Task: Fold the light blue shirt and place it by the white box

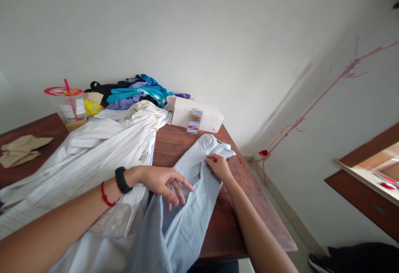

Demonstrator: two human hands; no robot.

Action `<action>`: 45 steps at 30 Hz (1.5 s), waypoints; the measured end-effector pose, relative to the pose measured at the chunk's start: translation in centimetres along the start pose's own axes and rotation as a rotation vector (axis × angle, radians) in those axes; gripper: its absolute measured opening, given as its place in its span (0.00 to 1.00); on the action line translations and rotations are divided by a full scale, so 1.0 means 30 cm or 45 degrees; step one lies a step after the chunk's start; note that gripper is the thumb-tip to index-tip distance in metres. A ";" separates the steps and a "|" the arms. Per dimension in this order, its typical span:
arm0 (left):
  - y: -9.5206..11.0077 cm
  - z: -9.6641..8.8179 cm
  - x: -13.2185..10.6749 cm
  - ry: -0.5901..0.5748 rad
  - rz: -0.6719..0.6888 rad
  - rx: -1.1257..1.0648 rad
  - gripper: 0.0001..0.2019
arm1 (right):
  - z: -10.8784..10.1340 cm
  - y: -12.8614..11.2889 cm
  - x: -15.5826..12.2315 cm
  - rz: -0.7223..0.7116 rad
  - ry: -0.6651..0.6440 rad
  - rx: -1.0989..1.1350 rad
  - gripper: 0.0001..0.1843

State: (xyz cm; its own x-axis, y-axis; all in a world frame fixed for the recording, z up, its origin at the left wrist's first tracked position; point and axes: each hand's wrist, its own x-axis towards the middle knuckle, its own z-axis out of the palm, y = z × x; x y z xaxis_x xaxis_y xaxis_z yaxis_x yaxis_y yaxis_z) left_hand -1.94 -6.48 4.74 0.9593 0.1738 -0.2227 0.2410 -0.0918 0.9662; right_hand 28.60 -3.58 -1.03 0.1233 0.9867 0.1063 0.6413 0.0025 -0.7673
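Note:
A light blue shirt (190,215) lies lengthwise over the dark wooden table, its collar end (207,143) at the far side and its lower part hanging toward me. My left hand (163,183), with a black wristband and a red string bracelet on that arm, hovers over or lightly touches the shirt's middle, fingers apart and holding nothing. Near the collar, my right hand (218,167) pinches the shirt's fabric between thumb and fingers. To the left, a white striped garment (109,152) is spread out, partly under my left forearm.
A white box (181,113) stands behind the shirt. At the back left are a heap of clothes (134,92), a plastic cup with a straw (73,111) and a brown napkin (23,150). A pink coat stand (311,109) leans in view beyond the table's right edge (268,206).

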 end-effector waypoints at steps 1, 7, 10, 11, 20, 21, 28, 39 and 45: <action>0.009 0.004 -0.006 -0.083 -0.048 0.002 0.37 | 0.000 -0.001 0.000 -0.003 0.000 -0.014 0.17; 0.083 0.065 -0.023 -0.562 -0.155 0.064 0.44 | -0.005 -0.018 -0.007 -0.014 0.006 -0.044 0.21; 0.076 0.134 0.008 -0.731 -0.079 -0.071 0.45 | -0.009 -0.030 -0.011 -0.015 0.018 -0.074 0.25; 0.059 0.158 0.023 -0.796 -0.057 -0.136 0.46 | -0.010 -0.034 -0.013 -0.017 0.026 -0.082 0.26; 0.067 0.124 0.038 -1.071 -0.259 -0.411 0.51 | -0.005 -0.068 -0.043 -0.004 0.047 -0.179 0.30; 0.088 0.109 0.031 -0.968 -0.289 -0.431 0.47 | -0.004 -0.070 -0.046 -0.017 0.043 -0.197 0.28; 0.030 0.111 0.106 0.479 -0.038 -0.402 0.25 | -0.011 -0.083 -0.044 -0.037 0.115 -0.087 0.31; 0.001 0.157 0.123 0.852 0.139 0.960 0.11 | -0.088 -0.089 -0.043 0.163 0.105 -0.499 0.11; 0.016 0.161 0.121 0.764 0.089 1.202 0.21 | -0.072 -0.076 -0.049 0.121 0.069 -0.540 0.13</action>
State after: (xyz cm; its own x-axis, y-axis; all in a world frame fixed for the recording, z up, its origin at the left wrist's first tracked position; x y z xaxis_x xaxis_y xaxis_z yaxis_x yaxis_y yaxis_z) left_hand 2.37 -10.63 3.76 0.8098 0.5606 0.1730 0.4495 -0.7823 0.4312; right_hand 28.59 -5.39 1.93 0.2292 0.9692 0.0898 0.8779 -0.1660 -0.4491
